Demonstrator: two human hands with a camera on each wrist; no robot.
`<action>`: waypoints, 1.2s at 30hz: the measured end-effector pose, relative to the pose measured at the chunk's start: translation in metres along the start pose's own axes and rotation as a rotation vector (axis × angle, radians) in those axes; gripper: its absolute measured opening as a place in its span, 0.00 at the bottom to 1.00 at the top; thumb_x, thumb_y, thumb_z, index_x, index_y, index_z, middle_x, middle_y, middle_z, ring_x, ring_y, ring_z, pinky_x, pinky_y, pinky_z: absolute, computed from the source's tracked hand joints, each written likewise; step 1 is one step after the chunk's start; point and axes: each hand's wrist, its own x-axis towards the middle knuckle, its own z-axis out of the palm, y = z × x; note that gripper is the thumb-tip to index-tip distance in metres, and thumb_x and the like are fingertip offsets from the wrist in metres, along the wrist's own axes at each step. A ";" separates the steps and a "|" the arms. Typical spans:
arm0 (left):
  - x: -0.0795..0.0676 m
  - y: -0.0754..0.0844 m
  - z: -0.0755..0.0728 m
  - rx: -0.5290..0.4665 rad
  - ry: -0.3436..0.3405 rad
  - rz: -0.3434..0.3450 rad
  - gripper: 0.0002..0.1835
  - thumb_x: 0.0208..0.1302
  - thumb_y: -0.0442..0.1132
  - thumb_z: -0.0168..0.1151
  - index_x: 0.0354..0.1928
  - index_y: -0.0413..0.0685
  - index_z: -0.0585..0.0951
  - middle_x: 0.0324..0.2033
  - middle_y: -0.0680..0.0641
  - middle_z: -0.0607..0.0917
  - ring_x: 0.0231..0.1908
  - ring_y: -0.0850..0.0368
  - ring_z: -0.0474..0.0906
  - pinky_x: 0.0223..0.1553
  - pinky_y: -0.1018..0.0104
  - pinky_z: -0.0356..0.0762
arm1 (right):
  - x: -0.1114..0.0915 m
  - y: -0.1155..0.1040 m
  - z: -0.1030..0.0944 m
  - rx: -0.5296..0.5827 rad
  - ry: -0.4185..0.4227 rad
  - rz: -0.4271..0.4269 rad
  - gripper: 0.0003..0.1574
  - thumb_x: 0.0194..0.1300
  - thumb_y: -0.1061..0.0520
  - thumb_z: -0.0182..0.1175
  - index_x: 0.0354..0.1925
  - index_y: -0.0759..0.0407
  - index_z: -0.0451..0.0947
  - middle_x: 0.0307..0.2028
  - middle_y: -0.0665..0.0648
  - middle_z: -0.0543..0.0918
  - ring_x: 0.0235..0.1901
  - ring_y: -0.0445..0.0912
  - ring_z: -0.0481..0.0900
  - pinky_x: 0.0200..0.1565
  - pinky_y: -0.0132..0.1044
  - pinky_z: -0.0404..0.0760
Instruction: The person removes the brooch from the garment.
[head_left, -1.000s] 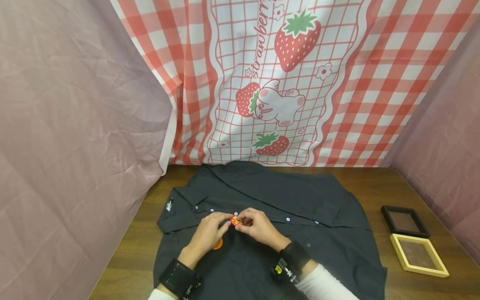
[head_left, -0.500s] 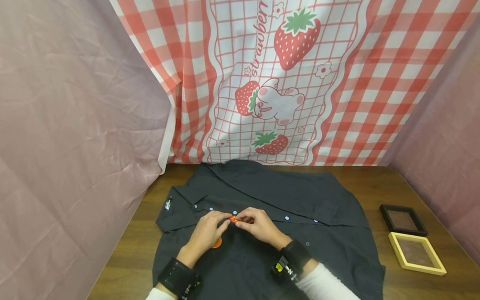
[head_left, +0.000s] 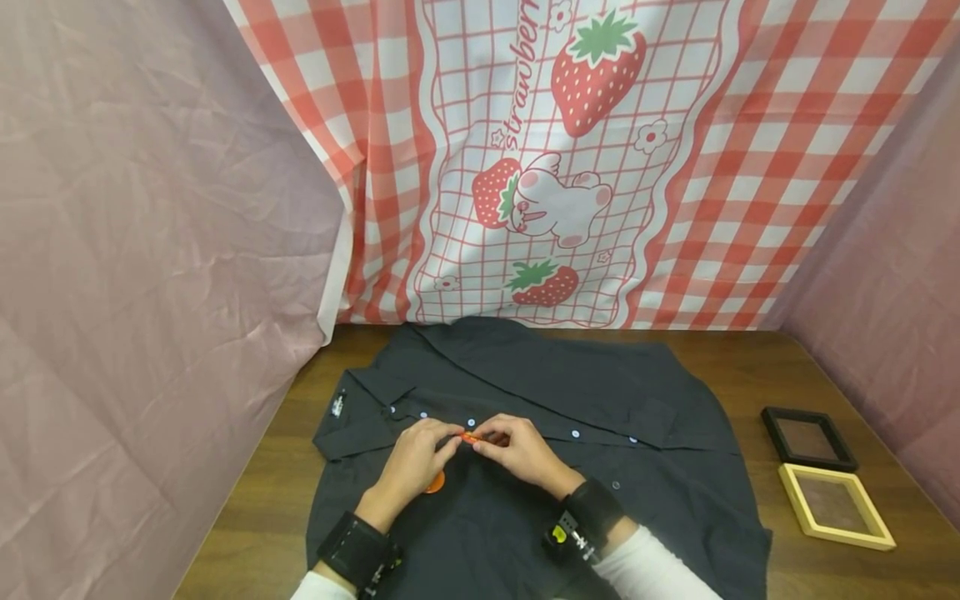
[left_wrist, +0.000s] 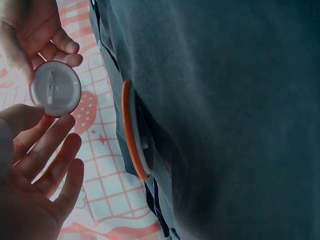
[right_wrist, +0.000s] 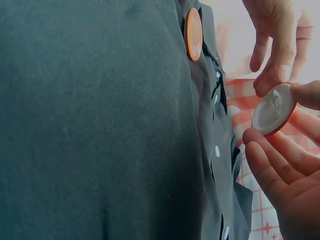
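Observation:
Both hands hold a small round pin badge [head_left: 470, 437] over the dark shirt [head_left: 525, 533]. In the head view the badge shows nearly edge-on, red-orange. Its white back, with a pin clasp, shows in the left wrist view [left_wrist: 56, 89] and the right wrist view [right_wrist: 273, 109]. My left hand [head_left: 411, 460] pinches its left edge between thumb and fingertips. The thumb and fingers of my right hand [head_left: 522, 450] pinch the opposite edge. A second, orange badge [head_left: 435, 482] sits on the shirt beside the left hand, standing out from the cloth in the left wrist view.
The shirt lies spread on a wooden table [head_left: 255, 492], with a line of pale buttons [head_left: 575, 433] beyond the hands. At the right are a black frame [head_left: 808, 439] and a pale yellow frame [head_left: 836, 507]. A strawberry-print curtain [head_left: 555, 200] hangs behind.
The badge between the hands has tipped from showing its patterned face to nearly edge-on in the head view. Both hands stay in almost the same place.

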 end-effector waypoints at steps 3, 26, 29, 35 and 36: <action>0.000 0.000 0.000 0.007 -0.006 -0.016 0.08 0.59 0.39 0.69 0.40 0.49 0.88 0.35 0.52 0.89 0.39 0.56 0.84 0.43 0.61 0.83 | 0.000 0.000 0.000 0.007 0.002 0.009 0.08 0.62 0.60 0.66 0.40 0.59 0.85 0.37 0.56 0.86 0.31 0.39 0.83 0.35 0.27 0.82; -0.003 0.002 -0.003 -0.012 -0.029 -0.087 0.08 0.63 0.43 0.66 0.39 0.48 0.88 0.36 0.51 0.90 0.39 0.57 0.85 0.43 0.60 0.84 | -0.002 0.002 0.005 0.022 0.061 0.027 0.11 0.57 0.68 0.66 0.40 0.59 0.85 0.34 0.55 0.86 0.29 0.34 0.78 0.32 0.27 0.80; -0.002 0.002 -0.003 -0.016 -0.027 -0.086 0.08 0.63 0.43 0.66 0.39 0.48 0.88 0.36 0.51 0.89 0.39 0.57 0.85 0.43 0.60 0.84 | -0.001 0.001 0.006 0.017 0.079 0.024 0.11 0.56 0.68 0.67 0.39 0.59 0.85 0.33 0.54 0.86 0.28 0.33 0.77 0.31 0.27 0.80; 0.000 0.001 -0.003 -0.020 -0.017 -0.080 0.07 0.62 0.42 0.66 0.38 0.48 0.89 0.35 0.52 0.90 0.38 0.58 0.85 0.42 0.61 0.84 | 0.001 0.000 0.008 0.000 0.109 0.012 0.10 0.55 0.67 0.68 0.37 0.59 0.85 0.31 0.54 0.85 0.27 0.34 0.76 0.30 0.27 0.78; 0.000 0.001 -0.003 -0.020 -0.018 -0.080 0.07 0.62 0.42 0.66 0.38 0.49 0.89 0.35 0.52 0.90 0.38 0.58 0.85 0.42 0.61 0.84 | 0.001 0.000 0.008 -0.002 0.114 0.012 0.09 0.55 0.67 0.68 0.37 0.59 0.85 0.30 0.53 0.84 0.27 0.34 0.75 0.30 0.27 0.78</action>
